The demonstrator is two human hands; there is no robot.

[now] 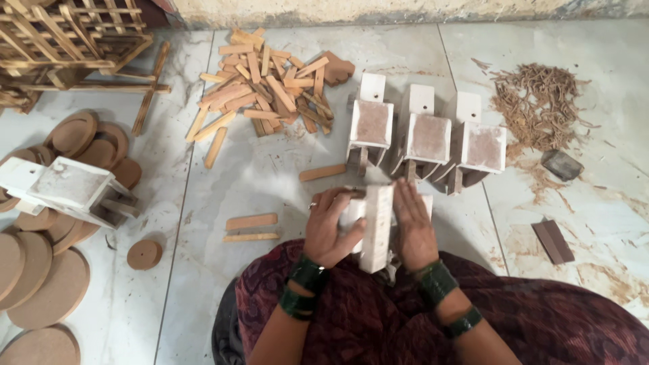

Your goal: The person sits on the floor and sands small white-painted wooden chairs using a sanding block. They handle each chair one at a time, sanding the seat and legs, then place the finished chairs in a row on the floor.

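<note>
The lower part of the white-painted wooden block piece (376, 226) sinks out of sight against the person's dark red patterned lap, and whatever sits behind it, between the palms, is hard to make out. The piece is held over the lap, its long axis running away from the person toward the three white-painted wooden box pieces with brown tops (427, 135) standing in a row on the pale marble floor (270, 176). Its near end points back at the body.

The left hand (329, 226) wraps around the piece's left side, fingers curled over the top, a ring on one finger. The right hand (412, 230) lies flat against the right side, fingers pointing forward; both hands grasp the piece between them. Dark green bangles circle both wrists.

A heap of short light-brown wooden slats (267, 84) lies farther off, with a few loose slats nearer. Round brown fibreboard discs (47, 284) are cut off by the left edge, and another white box piece (64, 186) rests on them. A pile of brown wood shavings (537, 101) lies at the right.
</note>
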